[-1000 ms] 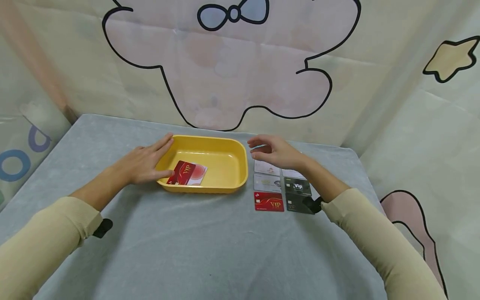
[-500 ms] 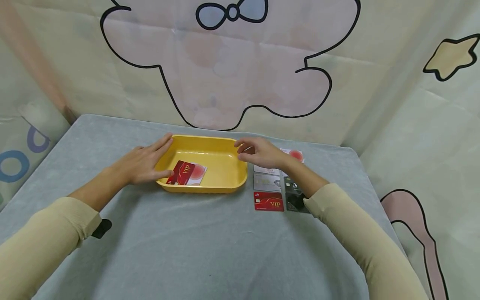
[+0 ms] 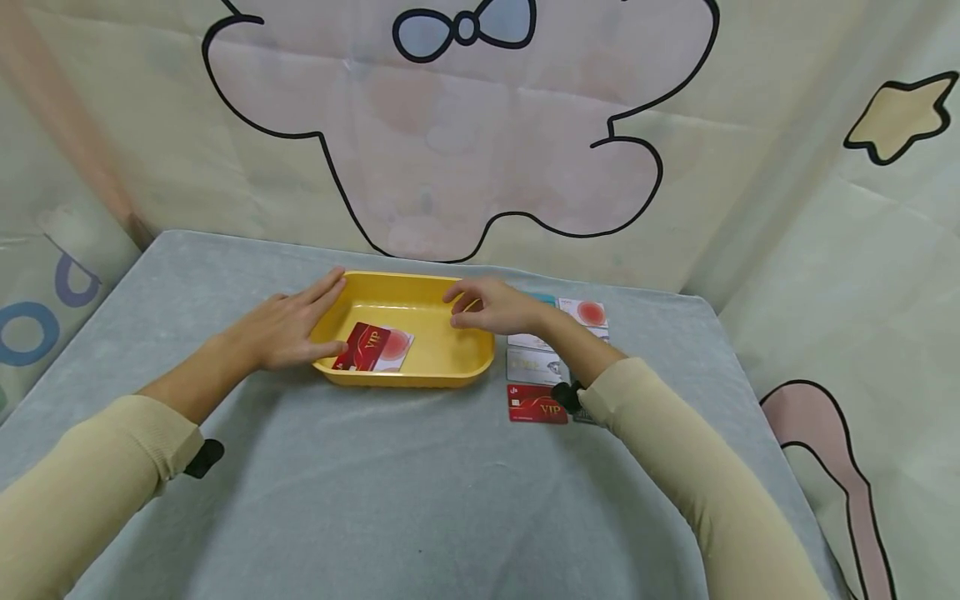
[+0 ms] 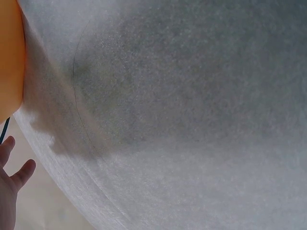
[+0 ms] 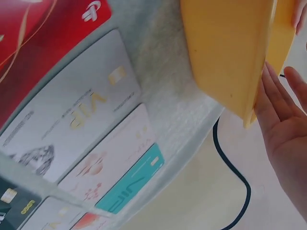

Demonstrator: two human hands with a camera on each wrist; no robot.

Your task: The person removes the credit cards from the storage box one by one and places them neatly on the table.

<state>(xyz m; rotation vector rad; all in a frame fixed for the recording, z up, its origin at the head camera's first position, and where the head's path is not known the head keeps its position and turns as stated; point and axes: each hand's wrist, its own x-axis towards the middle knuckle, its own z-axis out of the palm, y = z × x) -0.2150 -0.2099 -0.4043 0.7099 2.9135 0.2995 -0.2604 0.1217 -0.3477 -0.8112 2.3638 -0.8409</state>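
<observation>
A yellow tray (image 3: 405,379) sits on the cloth-covered table. Inside it lie a red VIP card (image 3: 362,346) and, partly under that, a white card with a pink circle (image 3: 397,347). My left hand (image 3: 288,329) rests along the tray's left rim with its fingers straight and thumb out over the near corner. My right hand (image 3: 491,306) is at the tray's right side, fingers loosely bent over the rim, and nothing shows between them. In the right wrist view, that hand (image 5: 285,129) appears beside the tray's edge (image 5: 225,52); whether it touches is unclear.
Right of the tray, several cards lie in rows: a red VIP card (image 3: 534,404), a silver one (image 3: 531,365), a teal one (image 3: 543,297) and one with a pink circle (image 3: 588,312). A dark card (image 5: 17,201) is mostly behind the right arm. A printed curtain (image 3: 480,150) hangs behind.
My right hand has moved left from above the laid-out cards to the tray's right rim, uncovering the farther cards. The left hand and tray have stayed put.
</observation>
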